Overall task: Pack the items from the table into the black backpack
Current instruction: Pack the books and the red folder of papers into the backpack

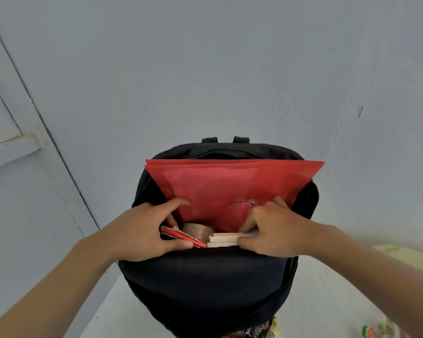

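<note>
The black backpack (205, 284) stands upright in the middle, its top open toward me. A red string-tie folder (230, 184) sticks up out of the opening, leaning toward the back. My left hand (142, 230) grips a thin red-covered book (183, 236) at the left of the opening, thumb along its front edge. My right hand (274, 230) holds a stack of white books (224, 240) at the right of the opening, fingers pressing the folder's lower part. Something pinkish (197, 230) lies deeper inside between both hands.
A pale blue wall (230, 69) rises right behind the backpack, with a door frame (22, 132) at the left. A yellowish cloth (401, 257) lies at the right. Colourful packaging (266, 331) shows at the bottom edge, below the backpack.
</note>
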